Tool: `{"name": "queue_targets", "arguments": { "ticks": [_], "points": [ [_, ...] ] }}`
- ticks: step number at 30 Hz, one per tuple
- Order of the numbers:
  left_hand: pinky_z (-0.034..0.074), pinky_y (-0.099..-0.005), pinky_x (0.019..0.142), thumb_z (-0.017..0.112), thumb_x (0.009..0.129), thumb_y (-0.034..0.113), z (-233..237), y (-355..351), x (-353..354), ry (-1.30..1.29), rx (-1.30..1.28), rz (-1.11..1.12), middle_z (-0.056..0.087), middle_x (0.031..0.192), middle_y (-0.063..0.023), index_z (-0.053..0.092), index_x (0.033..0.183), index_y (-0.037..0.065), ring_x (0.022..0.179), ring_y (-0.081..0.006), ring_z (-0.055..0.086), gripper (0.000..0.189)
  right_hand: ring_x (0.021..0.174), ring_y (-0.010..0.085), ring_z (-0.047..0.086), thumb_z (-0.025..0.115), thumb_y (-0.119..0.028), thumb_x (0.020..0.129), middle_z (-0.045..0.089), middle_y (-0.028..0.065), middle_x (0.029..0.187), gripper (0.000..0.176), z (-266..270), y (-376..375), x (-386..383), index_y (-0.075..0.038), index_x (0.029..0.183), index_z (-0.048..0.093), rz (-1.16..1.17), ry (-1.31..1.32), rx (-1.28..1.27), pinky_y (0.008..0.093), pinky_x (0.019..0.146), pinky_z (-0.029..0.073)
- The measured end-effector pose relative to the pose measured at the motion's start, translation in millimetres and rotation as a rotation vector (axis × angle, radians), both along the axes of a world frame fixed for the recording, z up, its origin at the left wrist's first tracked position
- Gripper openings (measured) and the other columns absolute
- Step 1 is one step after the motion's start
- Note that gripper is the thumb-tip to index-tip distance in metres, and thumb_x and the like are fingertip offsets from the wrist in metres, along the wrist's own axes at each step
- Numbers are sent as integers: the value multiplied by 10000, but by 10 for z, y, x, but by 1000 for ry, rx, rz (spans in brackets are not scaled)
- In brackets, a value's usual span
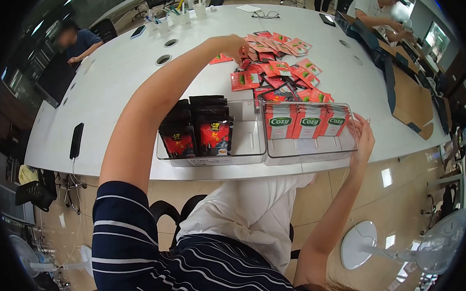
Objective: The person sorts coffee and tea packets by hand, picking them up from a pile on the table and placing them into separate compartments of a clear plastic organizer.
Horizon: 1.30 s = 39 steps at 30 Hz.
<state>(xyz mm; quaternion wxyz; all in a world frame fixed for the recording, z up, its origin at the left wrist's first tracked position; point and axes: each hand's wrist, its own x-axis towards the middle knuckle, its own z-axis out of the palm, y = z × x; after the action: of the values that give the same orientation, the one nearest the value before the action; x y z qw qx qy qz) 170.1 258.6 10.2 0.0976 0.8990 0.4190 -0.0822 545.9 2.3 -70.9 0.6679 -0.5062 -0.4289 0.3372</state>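
My left hand (233, 45) reaches to the left edge of a loose pile of pink and dark sachets (278, 69), fingers curled down among them; what they pinch, if anything, is hidden. Against the right wall of a clear plastic bin (310, 155), my right hand (362, 136) grips the side with bent fingers. Three stacks of pink Cozy sachets (310, 123) stand upright along the back of that bin. Beside it on the left, a second clear bin (248, 159) holds upright black-and-red coffee sachets (213, 137) in its left part.
A black phone (77, 141) with a cable lies on the white table (115, 109). Pen cups (181, 17), another phone (138, 31) and glasses (265, 15) are farther back. An open cardboard box (409, 101) stands at right. Two other people sit at the table.
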Motion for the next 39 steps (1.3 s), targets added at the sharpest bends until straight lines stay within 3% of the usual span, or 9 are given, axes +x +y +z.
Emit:
{"name": "queue_targets", "arguments": {
  "ticks": [3, 10, 13, 16, 22, 26, 29, 33, 39],
  "points": [
    [469, -393, 821, 794, 521, 112, -38, 213, 105, 35, 280, -111, 586, 1039, -118, 572, 1119, 109, 1028, -306, 534, 637, 926, 161, 592, 359, -308, 989, 642, 106, 953, 422, 4, -29, -2, 38, 1145, 545, -12, -12, -11, 296, 890, 430],
    [523, -390, 670, 758, 466, 57, -276, 691, 128, 150, 453, 10, 647, 918, -110, 558, 1111, 133, 866, -309, 634, 679, 878, 125, 581, 415, -269, 972, 645, 75, 910, 362, -7, -28, -28, 23, 1132, 558, 10, -61, 20, 294, 865, 431],
    [498, -398, 783, 786, 478, 50, -263, 706, 196, 326, 328, 156, 592, 1130, -139, 457, 1289, 141, 1056, -302, 560, 880, 878, 150, 605, 444, -214, 960, 638, 101, 904, 320, 15, -50, -43, 51, 1097, 561, 16, -54, 44, 287, 869, 459],
    [526, -366, 670, 735, 585, 75, -467, 643, 85, 37, 616, 57, 661, 867, -90, 589, 1068, 147, 859, -286, 645, 510, 873, 147, 603, 447, -200, 955, 638, 96, 898, 306, 18, -44, -46, 46, 1094, 563, 33, -39, 39, 288, 866, 456],
    [529, -366, 696, 644, 732, 143, -355, 561, 291, 160, 542, 64, 663, 896, -92, 596, 1069, 158, 855, -282, 649, 341, 840, 112, 583, 461, -201, 951, 641, 67, 892, 295, 25, -59, -53, 22, 1112, 565, 45, -50, 45, 260, 819, 440],
    [504, -364, 808, 685, 658, 123, -200, 734, 409, 166, 286, 56, 623, 1102, -105, 458, 1282, 126, 1007, -300, 595, 663, 882, 153, 615, 462, -165, 943, 642, 95, 907, 265, 30, -60, -41, 32, 1085, 569, 40, -53, 35, 291, 859, 457],
    [482, -342, 864, 667, 636, 131, -186, 677, 537, 145, 260, 183, 568, 1214, -100, 399, 1335, 106, 1075, -268, 561, 750, 863, 139, 605, 467, -169, 942, 643, 87, 901, 266, 35, -58, -54, 26, 1089, 572, 40, -50, 44, 283, 845, 452],
    [465, -310, 870, 576, 606, 70, -46, 435, 759, 0, -118, 255, 530, 1271, -86, 357, 1375, 118, 1094, -239, 541, 801, 825, 110, 580, 478, -186, 938, 640, 64, 874, 276, 41, -63, -73, 17, 1096, 577, 35, -46, 50, 269, 815, 441],
    [511, -344, 785, 528, 593, 4, -308, 660, 914, 71, 211, 101, 625, 1096, -114, 379, 1365, 178, 978, -296, 598, 805, 812, 103, 568, 480, -191, 936, 639, 60, 868, 278, 58, -74, -73, 16, 1092, 581, 33, -64, 49, 259, 790, 432]
  ]
}}
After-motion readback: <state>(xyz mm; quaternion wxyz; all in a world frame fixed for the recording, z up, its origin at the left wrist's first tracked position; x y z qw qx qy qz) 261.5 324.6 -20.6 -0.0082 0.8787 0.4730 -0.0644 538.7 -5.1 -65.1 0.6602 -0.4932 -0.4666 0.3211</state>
